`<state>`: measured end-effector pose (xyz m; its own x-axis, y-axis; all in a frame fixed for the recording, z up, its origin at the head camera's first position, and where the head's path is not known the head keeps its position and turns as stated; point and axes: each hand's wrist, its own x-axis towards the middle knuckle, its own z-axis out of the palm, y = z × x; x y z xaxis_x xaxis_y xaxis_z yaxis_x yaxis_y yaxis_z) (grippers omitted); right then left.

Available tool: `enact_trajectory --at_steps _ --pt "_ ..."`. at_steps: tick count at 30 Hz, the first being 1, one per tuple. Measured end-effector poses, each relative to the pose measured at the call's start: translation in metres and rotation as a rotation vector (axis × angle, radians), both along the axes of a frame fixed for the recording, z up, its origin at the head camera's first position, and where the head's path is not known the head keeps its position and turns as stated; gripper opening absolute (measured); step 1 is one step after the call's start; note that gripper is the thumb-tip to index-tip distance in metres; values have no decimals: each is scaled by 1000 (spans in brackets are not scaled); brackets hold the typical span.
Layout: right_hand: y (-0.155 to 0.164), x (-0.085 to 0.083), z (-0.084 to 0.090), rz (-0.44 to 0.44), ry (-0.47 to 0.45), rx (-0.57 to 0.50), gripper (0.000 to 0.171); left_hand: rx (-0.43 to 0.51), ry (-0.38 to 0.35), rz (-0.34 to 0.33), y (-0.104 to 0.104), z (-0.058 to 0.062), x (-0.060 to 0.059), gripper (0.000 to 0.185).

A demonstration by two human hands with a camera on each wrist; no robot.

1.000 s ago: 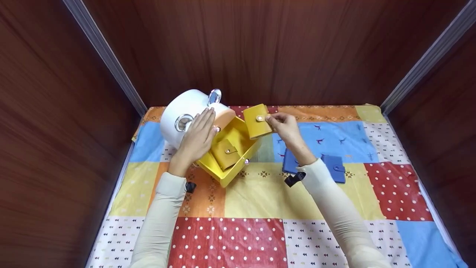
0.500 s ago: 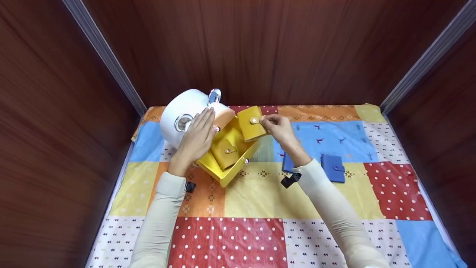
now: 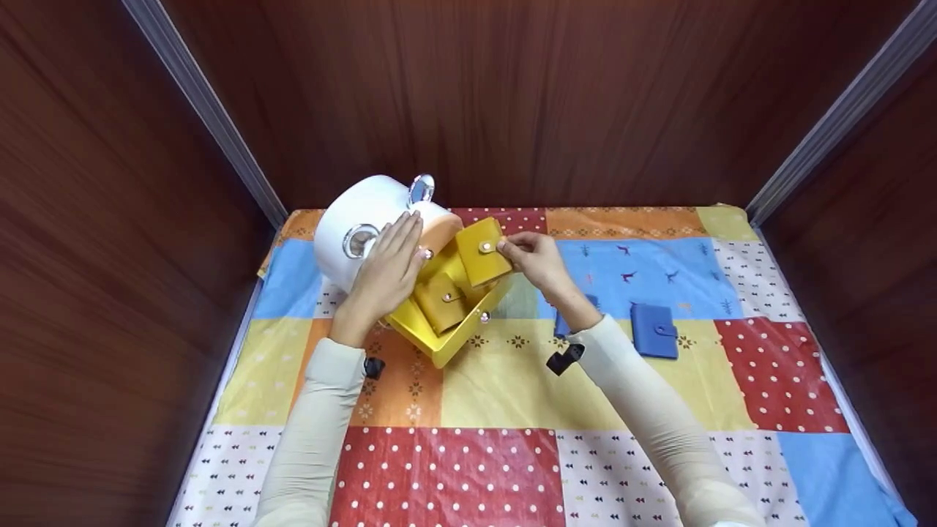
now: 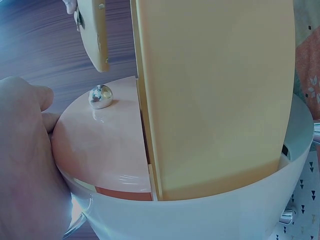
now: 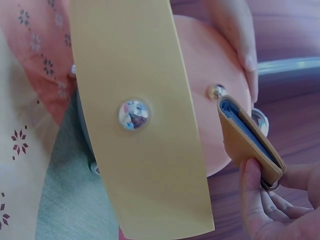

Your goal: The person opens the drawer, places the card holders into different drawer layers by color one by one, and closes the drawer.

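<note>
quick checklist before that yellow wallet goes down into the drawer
1. Right hand has a firm grip on the yellow wallet: ok, pinched at its edge.
2. Wallet over the yellow drawer: ok.
3. Drawer pulled out: ok.
4. Room inside: cannot tell; another yellow wallet already sits there.
5. Left hand steadies the white box: ok, flat against it.
6. Blue wallet apart from the drawer: ok.
</note>
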<state>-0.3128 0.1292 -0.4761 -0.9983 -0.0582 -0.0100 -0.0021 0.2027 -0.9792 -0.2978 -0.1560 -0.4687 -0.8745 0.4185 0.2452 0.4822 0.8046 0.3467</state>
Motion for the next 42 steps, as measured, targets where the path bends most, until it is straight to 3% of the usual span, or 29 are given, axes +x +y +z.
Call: enact_trajectory --at_steps 15,30,42 --pt "-13 1 -7 27 -17 48 28 -10 -3 1 0 1 -2 60" --pt "-23 6 -16 52 50 166 22 -5 14 -1 0 -1 -1 60" --pt "-29 7 -15 90 73 171 23 -10 -7 3 0 -1 -1 60"
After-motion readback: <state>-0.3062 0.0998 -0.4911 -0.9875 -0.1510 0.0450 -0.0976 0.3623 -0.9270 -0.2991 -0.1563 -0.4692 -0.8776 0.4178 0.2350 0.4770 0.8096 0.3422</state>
